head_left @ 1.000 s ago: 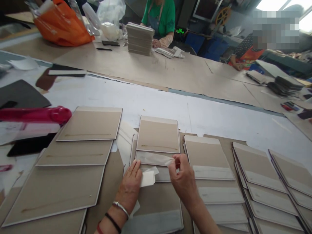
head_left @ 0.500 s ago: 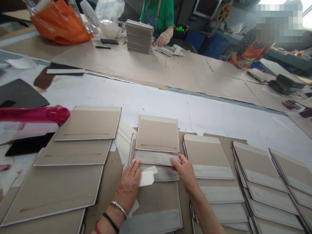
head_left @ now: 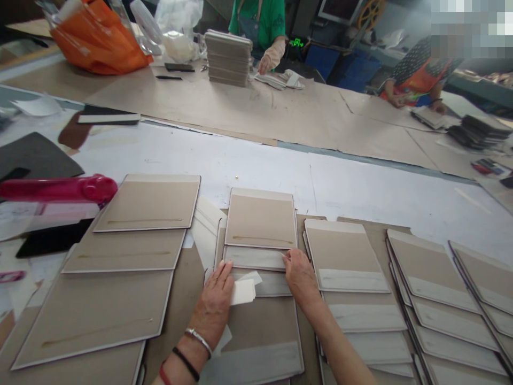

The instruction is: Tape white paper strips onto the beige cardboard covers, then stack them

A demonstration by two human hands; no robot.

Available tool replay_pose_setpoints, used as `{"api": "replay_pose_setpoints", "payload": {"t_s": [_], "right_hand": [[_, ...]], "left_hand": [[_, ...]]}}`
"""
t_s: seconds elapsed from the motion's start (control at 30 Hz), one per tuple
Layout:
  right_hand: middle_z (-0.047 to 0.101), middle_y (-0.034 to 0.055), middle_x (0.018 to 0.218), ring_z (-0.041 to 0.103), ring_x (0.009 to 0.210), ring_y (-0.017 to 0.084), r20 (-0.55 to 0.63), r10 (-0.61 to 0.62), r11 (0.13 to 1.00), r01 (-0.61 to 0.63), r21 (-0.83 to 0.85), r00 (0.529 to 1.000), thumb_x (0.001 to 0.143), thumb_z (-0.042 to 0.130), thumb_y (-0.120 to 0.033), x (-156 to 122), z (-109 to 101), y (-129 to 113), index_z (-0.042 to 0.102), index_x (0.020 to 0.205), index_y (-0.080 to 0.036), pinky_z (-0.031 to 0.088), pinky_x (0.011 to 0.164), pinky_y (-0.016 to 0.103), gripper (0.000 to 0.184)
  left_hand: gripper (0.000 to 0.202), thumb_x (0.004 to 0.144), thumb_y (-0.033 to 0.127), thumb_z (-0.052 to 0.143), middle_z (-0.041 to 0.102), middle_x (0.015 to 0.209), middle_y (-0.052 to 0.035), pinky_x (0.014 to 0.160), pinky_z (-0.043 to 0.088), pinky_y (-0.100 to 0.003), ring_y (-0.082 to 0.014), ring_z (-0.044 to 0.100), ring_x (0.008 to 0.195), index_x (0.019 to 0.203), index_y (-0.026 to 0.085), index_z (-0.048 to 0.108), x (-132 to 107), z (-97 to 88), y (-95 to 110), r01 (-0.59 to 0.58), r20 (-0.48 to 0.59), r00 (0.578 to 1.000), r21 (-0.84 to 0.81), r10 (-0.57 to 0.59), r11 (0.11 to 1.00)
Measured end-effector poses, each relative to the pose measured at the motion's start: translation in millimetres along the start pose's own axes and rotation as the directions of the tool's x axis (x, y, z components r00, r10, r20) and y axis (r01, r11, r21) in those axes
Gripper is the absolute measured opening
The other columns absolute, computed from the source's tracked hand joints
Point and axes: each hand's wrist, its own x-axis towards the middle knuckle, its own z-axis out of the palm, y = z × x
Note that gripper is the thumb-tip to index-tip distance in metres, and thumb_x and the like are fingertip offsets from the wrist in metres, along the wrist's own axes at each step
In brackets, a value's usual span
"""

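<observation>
My left hand (head_left: 216,297) rests at the left end of a pale grey strip (head_left: 254,258) on a beige panel. A few small white cards (head_left: 242,291) stick out from under its thumb side, held in the hand. At the strip's right end, my right hand (head_left: 300,272) is closed in a pinch; what its fingertips hold, if anything, is too small to make out. Just above the strip lies the top beige panel (head_left: 260,216), dark-edged, with a brownish glue-like line near its lower edge. More panels overlap below, partly hidden by my hands.
Overlapping panels lie at left (head_left: 146,200) and in rows at right (head_left: 344,251). A magenta object (head_left: 60,188) sits far left. Across the table are an orange bag (head_left: 98,37), a stack of panels (head_left: 228,59), a person in green (head_left: 274,18) and another in an orange apron (head_left: 420,85).
My right hand's fingers have drawn together into a pinch at the strip's right end. My left hand stays with the cards. The view has shifted slightly.
</observation>
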Motion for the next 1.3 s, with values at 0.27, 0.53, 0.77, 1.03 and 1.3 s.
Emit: {"api": "replay_pose_setpoints", "payload": {"t_s": [0.27,0.53,0.77,1.03,1.3], "right_hand": [[0.056,0.0072,0.084,0.052,0.081,0.021,0.097,0.113,0.989,-0.121,0.081,0.989,0.084,0.055,-0.021,3.0,-19.9,-6.1,0.049,0.082,-0.016,0.04,0.073,0.031,0.008],[0.059,0.0034,0.079,0.053,0.075,0.017,0.216,0.23,0.937,-0.276,0.215,0.949,0.083,0.058,-0.021,9.7,-33.3,0.7,0.051,0.084,-0.016,0.037,0.069,0.026,0.009],[0.061,0.0065,0.086,0.055,0.082,0.018,0.255,0.201,0.952,-0.249,0.176,0.946,0.083,0.057,-0.021,11.4,-28.9,2.7,0.053,0.091,-0.014,0.037,0.072,0.026,0.011],[0.061,0.0051,0.083,0.055,0.079,0.018,0.297,0.148,0.956,-0.214,0.204,0.943,0.082,0.057,-0.02,18.6,-34.1,8.6,0.054,0.084,-0.015,0.036,0.068,0.025,0.006],[0.062,0.0053,0.087,0.056,0.083,0.018,0.323,0.123,0.966,-0.188,0.176,0.938,0.081,0.058,-0.02,19.1,-31.5,8.5,0.053,0.085,-0.015,0.038,0.071,0.025,0.008]], "left_hand": [[0.034,0.081,0.0,0.026,0.056,0.119,-0.0166,0.089,0.051,-0.041,-0.0274,0.05,0.114,0.08,0.012,0.057,-2.4,1.6,-0.5,0.006,0.019,1.0,-0.015,-0.006,1.0],[0.032,0.079,0.0,0.026,0.056,0.118,-0.0193,0.085,0.051,-0.044,-0.0309,0.051,0.112,0.08,0.011,0.055,-0.4,-2.5,-5.6,-0.053,0.079,0.995,-0.02,0.055,0.998],[0.028,0.076,-0.001,0.028,0.057,0.114,-0.0216,0.084,0.052,-0.043,-0.0319,0.054,0.109,0.077,0.011,0.052,1.4,-3.8,-6.7,-0.109,0.051,0.993,0.024,0.108,0.994],[0.028,0.073,-0.004,0.028,0.059,0.111,-0.0216,0.082,0.053,-0.042,-0.0325,0.056,0.105,0.077,0.012,0.05,5.5,-9.3,-5.4,-0.148,0.054,0.988,0.067,0.145,0.987],[0.029,0.073,-0.004,0.028,0.058,0.113,-0.0214,0.082,0.053,-0.043,-0.0321,0.055,0.106,0.079,0.012,0.05,3.0,-7.1,-8.0,-0.146,0.057,0.988,0.053,0.143,0.988]]}}
